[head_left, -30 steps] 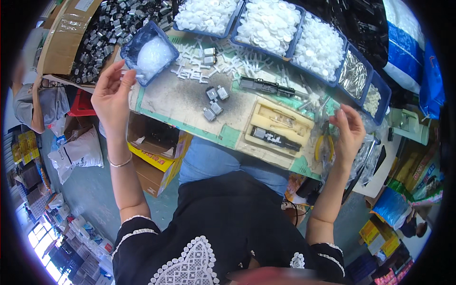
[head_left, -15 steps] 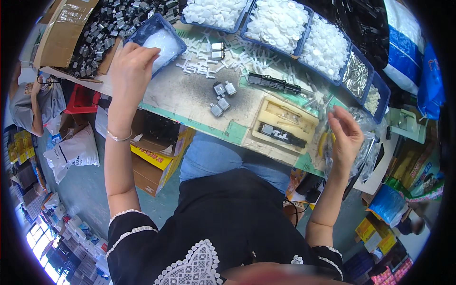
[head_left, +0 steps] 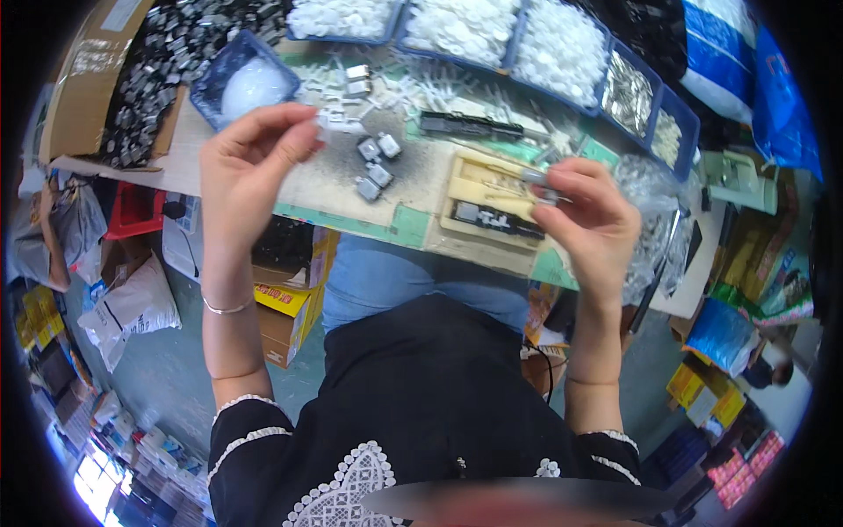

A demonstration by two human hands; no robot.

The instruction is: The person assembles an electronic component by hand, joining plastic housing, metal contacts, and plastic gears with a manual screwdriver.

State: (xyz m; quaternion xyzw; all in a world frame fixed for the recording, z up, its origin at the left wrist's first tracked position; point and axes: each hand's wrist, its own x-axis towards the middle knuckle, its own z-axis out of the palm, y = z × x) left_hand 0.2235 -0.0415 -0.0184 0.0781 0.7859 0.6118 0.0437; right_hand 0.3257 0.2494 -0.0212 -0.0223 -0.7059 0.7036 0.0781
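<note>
Left hand [head_left: 259, 162]: perhaps pinching white plastic [head_left: 323, 126]
Right hand [head_left: 587, 209]: pinching small grey piece [head_left: 533, 176]
Leftward of it: long black mechanism [head_left: 493, 219], paralleling desk's [head_left: 303, 186] front edge

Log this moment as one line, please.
left hand: near white pieces, grip unclear | right hand: pinching small grey piece | cream fixture: beside right hand, black part inside | blue bin: beyond left hand

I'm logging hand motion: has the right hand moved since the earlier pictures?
Yes: the right hand has moved left, from beside the cream tray to its right end.
</note>
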